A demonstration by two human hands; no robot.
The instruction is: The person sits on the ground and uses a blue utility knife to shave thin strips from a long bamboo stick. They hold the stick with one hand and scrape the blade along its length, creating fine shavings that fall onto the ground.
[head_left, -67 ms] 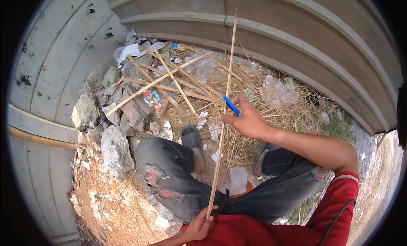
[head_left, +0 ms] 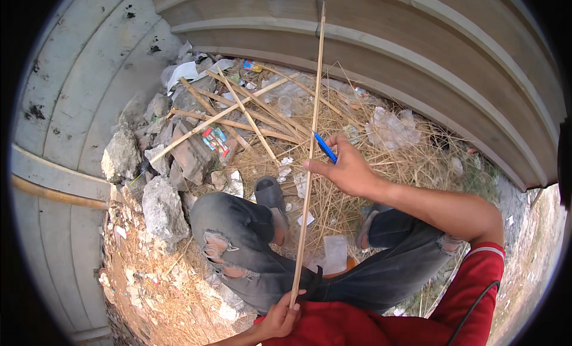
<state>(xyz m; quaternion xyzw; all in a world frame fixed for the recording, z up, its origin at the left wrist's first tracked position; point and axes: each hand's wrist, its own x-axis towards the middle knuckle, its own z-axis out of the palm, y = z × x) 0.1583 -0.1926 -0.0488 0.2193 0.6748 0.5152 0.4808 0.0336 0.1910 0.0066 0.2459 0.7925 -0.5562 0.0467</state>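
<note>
A long, thin, pale wooden strip point(head_left: 309, 185), likely split bamboo, runs from my lap up toward the corrugated wall. My left hand point(head_left: 280, 320) is closed round its near end, close to my red shirt. Partway along the strip, my right hand point(head_left: 350, 170) grips a slim blue pen-like tool point(head_left: 325, 148). The tool's upper tip reaches the strip's edge, and my right thumb presses against the strip lower down. Whether the tool has a blade or a writing point is too small to tell.
Several loose wooden strips point(head_left: 253, 126) lie crossed beyond my feet. Broken rocks point(head_left: 164, 209) are piled at the left, with straw point(head_left: 399, 164) and plastic scraps at the right. A curved corrugated wall point(head_left: 417, 54) closes off the far side; grey panels point(head_left: 77, 95) stand left.
The wooden strip's far end has swung slightly left and upward. My right hand has shifted a little with it; my left hand stays at the near end.
</note>
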